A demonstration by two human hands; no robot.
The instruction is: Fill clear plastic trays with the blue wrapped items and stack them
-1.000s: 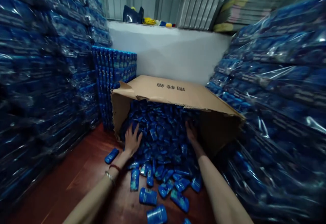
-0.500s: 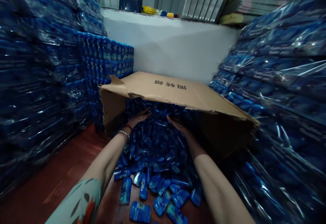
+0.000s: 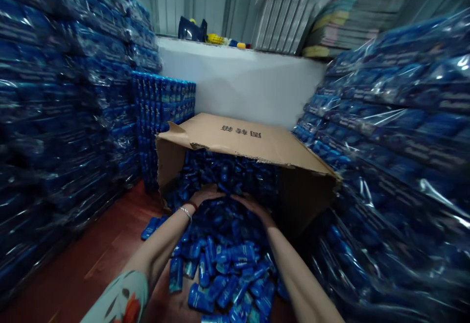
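A large cardboard box (image 3: 242, 134) lies on its side with its opening towards me. Many small blue packs (image 3: 235, 254) fill it and spill onto the red floor. My left hand (image 3: 206, 194) rests on the heap at the box's mouth, fingers stretched out towards the middle. Opposite it, my right hand (image 3: 253, 206) lies open against the heap, fingers pointing inward. The fingertips of both hands come near each other, with packs beneath and behind them. Neither hand is closed round a pack.
Stacks of plastic-wrapped blue packs (image 3: 84, 112) rise at left, and another wrapped stack (image 3: 400, 132) at right. A white low wall (image 3: 249, 78) stands behind the box. The reddish floor (image 3: 99, 259) shows at lower left.
Both hands have drawn back towards me and closer together. More packs lie in front of the box, and some have slid out left of my left forearm. The view has shifted.
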